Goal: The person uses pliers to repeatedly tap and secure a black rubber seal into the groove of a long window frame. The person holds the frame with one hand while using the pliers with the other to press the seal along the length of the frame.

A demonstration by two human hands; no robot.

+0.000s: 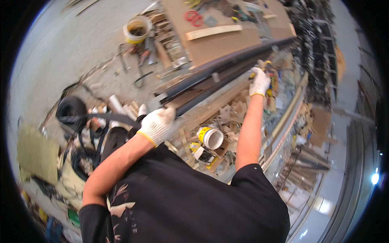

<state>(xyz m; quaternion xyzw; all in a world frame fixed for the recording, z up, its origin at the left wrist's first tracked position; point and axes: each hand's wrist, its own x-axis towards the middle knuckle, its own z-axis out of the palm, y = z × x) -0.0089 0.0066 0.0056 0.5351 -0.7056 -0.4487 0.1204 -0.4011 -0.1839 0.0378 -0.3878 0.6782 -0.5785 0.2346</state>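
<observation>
Both my hands wear white work gloves. My left hand (157,124) grips the near end of a long dark metal profile (227,67) that lies along the edge of a brown workbench (219,42). A black rubber strip (97,117) trails from that hand off to the left. My right hand (259,81) is farther along the same profile, closed on a small yellow and black tool (265,65) pressed against it.
On the bench lie a pale wooden slat (213,32) and red-handled scissors (194,17). A yellow-rimmed bucket (137,29) stands on the floor beyond. Below the bench are a white tub (210,137), cardboard scraps, a black hose coil (71,109) and long metal rails (287,117).
</observation>
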